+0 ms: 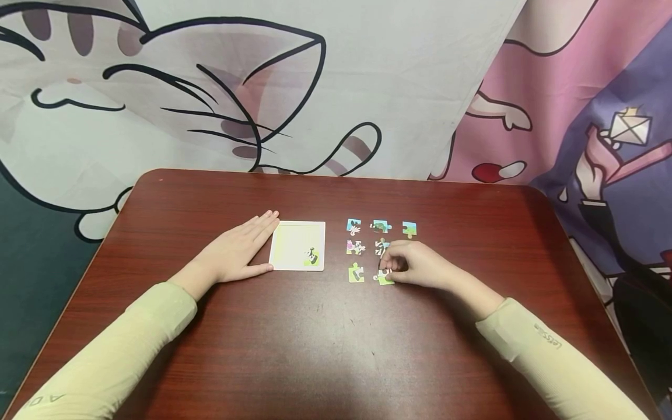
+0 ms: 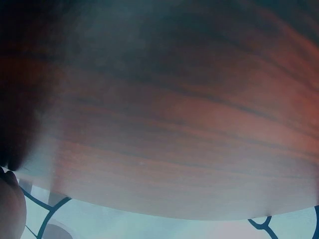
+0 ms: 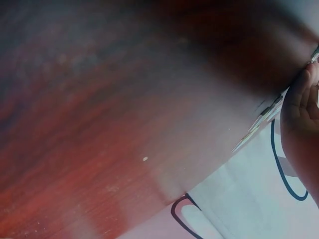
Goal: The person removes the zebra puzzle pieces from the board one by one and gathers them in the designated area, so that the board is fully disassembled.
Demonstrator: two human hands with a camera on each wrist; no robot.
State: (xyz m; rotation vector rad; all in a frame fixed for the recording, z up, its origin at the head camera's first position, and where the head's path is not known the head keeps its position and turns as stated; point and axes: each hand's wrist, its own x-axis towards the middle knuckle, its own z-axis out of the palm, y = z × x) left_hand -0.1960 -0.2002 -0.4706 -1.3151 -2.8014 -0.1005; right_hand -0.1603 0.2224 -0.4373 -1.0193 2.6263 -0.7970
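Note:
My left hand (image 1: 238, 249) lies flat with straight fingers on the table, touching the left side of a square white puzzle tray (image 1: 297, 223). A small panda picture is printed in the tray's lower right corner. My right hand (image 1: 417, 263) has curled fingers and pinches a green and white jigsaw piece (image 1: 385, 280) at the bottom of the middle column, partly hiding it. In the right wrist view the right hand (image 3: 301, 112) shows at the right edge. Only a bit of the left hand (image 2: 11, 206) enters the left wrist view.
Several other jigsaw pieces lie in rows right of the tray, among them a blue one (image 1: 354, 225), a green one (image 1: 356, 273) and a corner piece (image 1: 409, 228). The red-brown table (image 1: 294, 350) ends at a cartoon-printed cloth (image 1: 409, 87).

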